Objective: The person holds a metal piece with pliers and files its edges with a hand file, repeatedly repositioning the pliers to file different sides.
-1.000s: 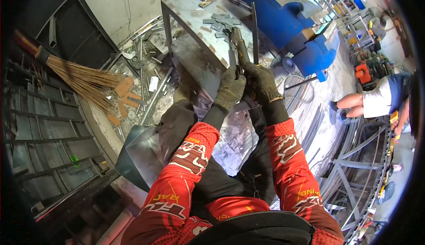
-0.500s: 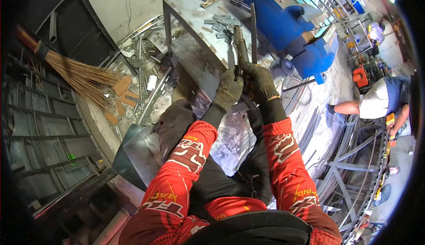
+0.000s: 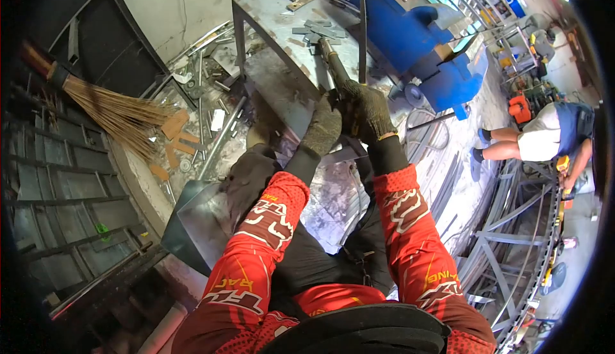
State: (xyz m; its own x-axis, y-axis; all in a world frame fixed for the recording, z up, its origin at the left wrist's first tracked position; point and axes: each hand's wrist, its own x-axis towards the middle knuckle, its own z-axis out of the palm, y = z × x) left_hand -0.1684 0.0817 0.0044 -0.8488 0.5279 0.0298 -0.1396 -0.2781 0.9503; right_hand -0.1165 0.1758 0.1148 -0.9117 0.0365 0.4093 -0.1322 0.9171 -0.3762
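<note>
Both gloved hands clamp a long-handled tool and a thin metal strip at the near edge of the steel workbench.

The left hand [image 3: 323, 125] and the right hand [image 3: 366, 107] sit side by side, fingers curled tight; the tool handle [image 3: 333, 66] runs out of them toward 11 o'clock, its head lying among small cut metal pieces [image 3: 320, 32] on the workbench [image 3: 269, 8]. The flat strip [image 3: 362, 37] rises from the right fist toward 12 o'clock. I judge both rigid and fairly heavy, the strip sharp-edged and springy, best held low, close to the gloves. A blue vise [image 3: 416, 34] stands at 1 o'clock, a broom [image 3: 109, 111] lies at 9 o'clock, another person [image 3: 544, 137] crouches at 3 o'clock.
</note>
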